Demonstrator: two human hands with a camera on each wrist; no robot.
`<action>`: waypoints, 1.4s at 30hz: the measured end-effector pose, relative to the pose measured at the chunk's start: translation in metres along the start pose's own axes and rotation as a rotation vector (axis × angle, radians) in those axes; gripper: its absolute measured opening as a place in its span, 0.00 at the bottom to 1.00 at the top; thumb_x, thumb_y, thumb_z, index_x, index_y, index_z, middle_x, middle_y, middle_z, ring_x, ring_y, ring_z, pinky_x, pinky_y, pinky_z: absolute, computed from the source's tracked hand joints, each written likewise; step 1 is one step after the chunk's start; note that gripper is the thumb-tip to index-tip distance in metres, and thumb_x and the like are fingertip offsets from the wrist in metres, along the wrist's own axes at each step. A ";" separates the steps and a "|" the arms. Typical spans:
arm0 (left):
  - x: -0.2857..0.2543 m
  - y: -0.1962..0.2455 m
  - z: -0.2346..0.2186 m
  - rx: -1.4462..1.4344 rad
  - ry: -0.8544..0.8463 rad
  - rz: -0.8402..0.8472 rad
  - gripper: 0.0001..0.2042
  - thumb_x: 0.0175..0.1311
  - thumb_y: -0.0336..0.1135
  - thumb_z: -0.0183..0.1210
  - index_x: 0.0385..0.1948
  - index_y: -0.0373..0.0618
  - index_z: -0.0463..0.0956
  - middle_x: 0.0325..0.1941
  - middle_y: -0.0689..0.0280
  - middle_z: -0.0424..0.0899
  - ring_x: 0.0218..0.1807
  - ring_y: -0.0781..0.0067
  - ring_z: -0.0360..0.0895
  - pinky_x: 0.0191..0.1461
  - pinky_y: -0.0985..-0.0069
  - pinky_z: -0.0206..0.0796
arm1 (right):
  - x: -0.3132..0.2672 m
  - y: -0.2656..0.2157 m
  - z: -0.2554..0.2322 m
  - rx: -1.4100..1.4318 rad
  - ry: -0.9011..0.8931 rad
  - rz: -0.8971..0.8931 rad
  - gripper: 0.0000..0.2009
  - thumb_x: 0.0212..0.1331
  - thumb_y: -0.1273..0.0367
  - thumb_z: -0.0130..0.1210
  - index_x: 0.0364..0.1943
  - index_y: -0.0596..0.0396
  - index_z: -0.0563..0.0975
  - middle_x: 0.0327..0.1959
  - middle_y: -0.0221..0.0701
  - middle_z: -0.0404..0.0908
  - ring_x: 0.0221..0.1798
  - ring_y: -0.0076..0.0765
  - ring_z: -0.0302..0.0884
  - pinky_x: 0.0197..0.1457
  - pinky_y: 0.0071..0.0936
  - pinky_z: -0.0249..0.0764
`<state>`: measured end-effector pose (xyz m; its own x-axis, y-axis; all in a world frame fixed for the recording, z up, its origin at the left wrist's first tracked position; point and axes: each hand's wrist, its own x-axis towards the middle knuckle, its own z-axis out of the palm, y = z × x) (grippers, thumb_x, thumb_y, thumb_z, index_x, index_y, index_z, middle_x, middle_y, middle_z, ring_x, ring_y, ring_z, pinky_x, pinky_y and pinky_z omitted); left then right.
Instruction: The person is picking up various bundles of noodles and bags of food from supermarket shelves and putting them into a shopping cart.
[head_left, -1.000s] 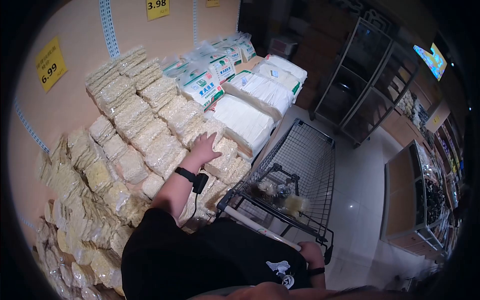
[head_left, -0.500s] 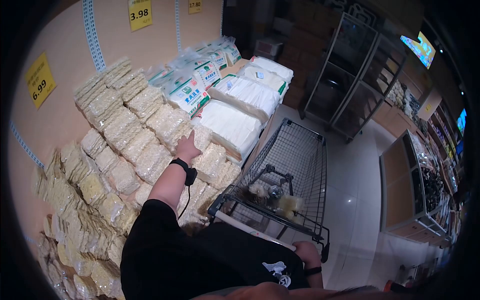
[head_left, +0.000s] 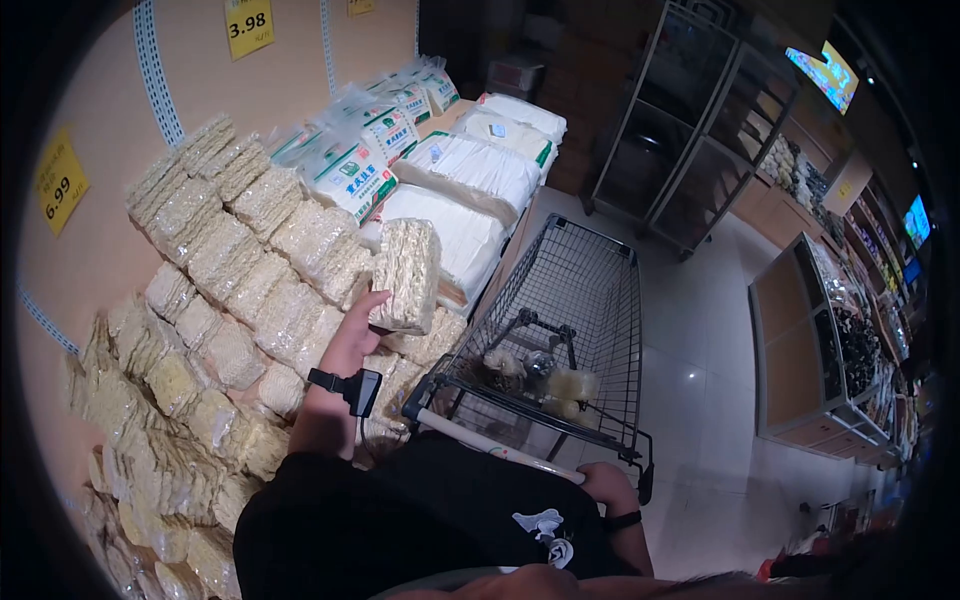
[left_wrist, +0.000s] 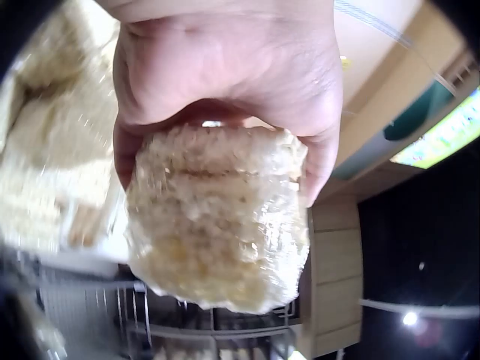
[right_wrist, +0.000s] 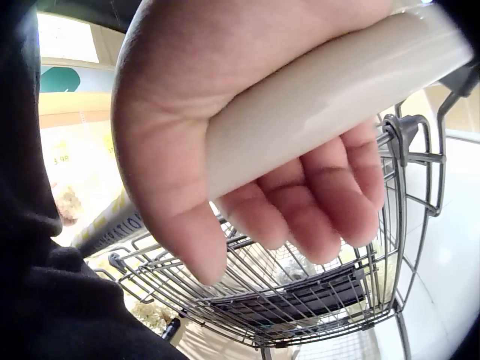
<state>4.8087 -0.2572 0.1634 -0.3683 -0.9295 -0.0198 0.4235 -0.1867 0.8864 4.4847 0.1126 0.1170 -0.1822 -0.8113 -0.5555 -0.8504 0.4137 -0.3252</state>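
My left hand (head_left: 358, 328) holds a clear-wrapped pack of dried noodles (head_left: 408, 272) above the display, tilted upright. In the left wrist view, thumb and fingers grip the two sides of this shiny pack (left_wrist: 217, 221), its far end pointing away from the palm. The stacked noodle packs (head_left: 225, 250) lie in rows just beyond and beside that hand. My right hand (head_left: 608, 487) grips the right end of the shopping cart's pale handle (head_left: 490, 443). The right wrist view has the fingers curled under this handle (right_wrist: 315, 97).
The wire shopping cart (head_left: 590, 300) stands alongside the shelf, a few bagged goods (head_left: 570, 385) near its handle end. White-wrapped bundles (head_left: 470, 175) and printed noodle bags (head_left: 350, 180) sit farther along the shelf. A rack (head_left: 690, 130) and a wooden display (head_left: 810, 340) stand across the tiled floor.
My left hand, earlier reaching over the stacks, has taken a noodle pack and raised it off the pile. The right hand stays on the cart handle. The head view has shifted slightly.
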 end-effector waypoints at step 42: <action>-0.034 -0.146 0.079 -0.225 -0.484 -0.848 0.37 0.60 0.70 0.34 0.61 0.51 0.61 0.50 0.57 0.78 0.38 0.56 0.81 0.34 0.75 0.76 | 0.147 -0.039 -0.041 1.847 0.201 -0.293 0.21 0.62 0.53 0.47 0.54 0.47 0.67 0.54 0.30 0.72 0.56 0.34 0.69 0.56 0.41 0.66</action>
<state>4.6935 -0.1735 0.0715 -0.8971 -0.2415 -0.3700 -0.0066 -0.8301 0.5576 4.4706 -0.0399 0.0789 -0.3129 -0.9027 -0.2953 0.6456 0.0259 -0.7632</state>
